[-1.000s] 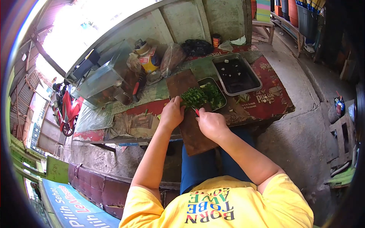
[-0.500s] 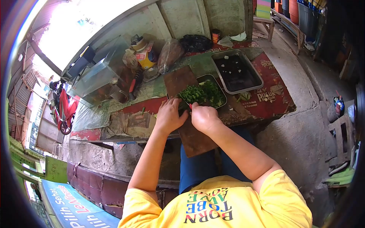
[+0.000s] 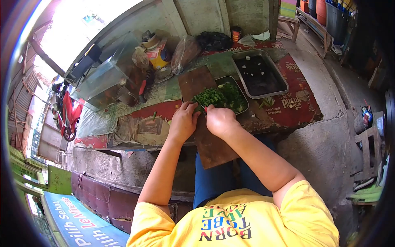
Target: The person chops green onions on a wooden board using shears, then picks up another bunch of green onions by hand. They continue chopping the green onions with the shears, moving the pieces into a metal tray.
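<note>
My right hand (image 3: 222,122) is closed around a knife with a red handle (image 3: 206,109); its blade is hard to make out among the greens. Beside it, my left hand (image 3: 184,123) holds leafy greens down with bent fingers on a long wooden board (image 3: 214,146). Chopped greens (image 3: 210,97) are heaped on the board just beyond both hands. Right of the heap, a metal tray (image 3: 247,108) holds more green leaves and partly touches the board. The board's near end juts over the table edge above my lap.
A larger tray (image 3: 269,97) with dark liquid and several pale bits stands at the right. A glass case (image 3: 96,88), a red-handled tool (image 3: 142,87), plastic bags (image 3: 185,53) and an orange can (image 3: 236,34) are farther back. A brown padded bench (image 3: 92,190) is at lower left.
The view has shifted slightly. Both hands stay close together at the near side of the greens, with the right hand still on the knife. Little else differs.
</note>
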The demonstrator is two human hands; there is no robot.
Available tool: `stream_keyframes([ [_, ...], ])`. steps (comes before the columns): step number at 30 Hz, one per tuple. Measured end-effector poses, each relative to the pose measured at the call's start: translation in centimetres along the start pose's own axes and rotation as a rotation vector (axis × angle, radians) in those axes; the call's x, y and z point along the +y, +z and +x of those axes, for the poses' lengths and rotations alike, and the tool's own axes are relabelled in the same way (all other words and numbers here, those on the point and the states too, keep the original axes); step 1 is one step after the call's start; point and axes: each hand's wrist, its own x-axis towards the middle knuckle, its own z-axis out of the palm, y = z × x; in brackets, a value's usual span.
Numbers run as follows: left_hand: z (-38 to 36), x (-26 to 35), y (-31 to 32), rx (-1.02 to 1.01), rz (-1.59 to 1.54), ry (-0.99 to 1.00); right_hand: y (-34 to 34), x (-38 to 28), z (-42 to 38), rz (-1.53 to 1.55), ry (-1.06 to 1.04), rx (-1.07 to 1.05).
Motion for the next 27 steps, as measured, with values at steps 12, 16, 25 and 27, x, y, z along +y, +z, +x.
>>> stream_keyframes([
  [12, 0.2, 0.2, -0.2, 0.012, -0.056, -0.020, -0.6, 2.0, -8.5, 0.009, -0.021, 0.051],
  [16, 0.5, 0.3, -0.5, -0.021, -0.011, -0.025, -2.7, 2.5, -8.7, -0.005, -0.046, -0.021],
  [25, 0.6, 0.9, -0.9, -0.059, 0.017, -0.055, -1.1, 1.0, -5.1, 0.018, -0.036, 0.175],
  [27, 0.5, 0.9, -0.9, -0.059, 0.015, -0.068, -0.8, 1.3, -4.7, -0.001, -0.036, 0.169],
])
